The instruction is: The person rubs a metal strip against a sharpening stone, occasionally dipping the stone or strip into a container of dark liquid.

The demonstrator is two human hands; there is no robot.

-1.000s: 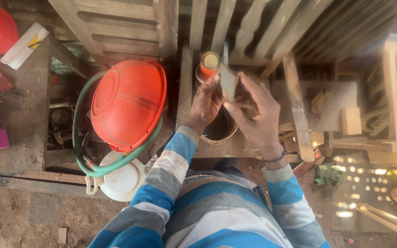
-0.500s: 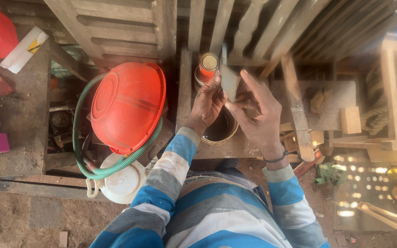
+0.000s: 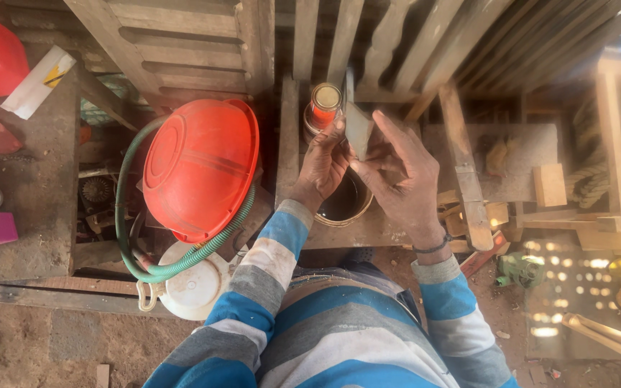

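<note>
A flat grey blade-like piece (image 3: 359, 128) is held at centre frame, above an open dark-filled tin (image 3: 346, 201). Its long axis is seen running roughly up-down in the frame, the narrow end directed toward the upper edge; the kind of tool cannot be told for certain. The right hand (image 3: 404, 183) is closed around its lower part, thumb and fingers clamped on it. The left hand (image 3: 323, 164) is pressed against the piece's left edge, fingers curled; a full grasp cannot be confirmed. A small orange-labelled can (image 3: 323, 105) is seen just left of the piece. Both tins are set on a rough wooden bench (image 3: 289, 144). At left, an upturned red plastic basin (image 3: 199, 169), a green hose (image 3: 127, 248) and a white jerrycan (image 3: 192, 287) are noted. Wooden slats (image 3: 181, 43) fill the upper frame; bare earth floor (image 3: 37, 345) is seen below.
</note>
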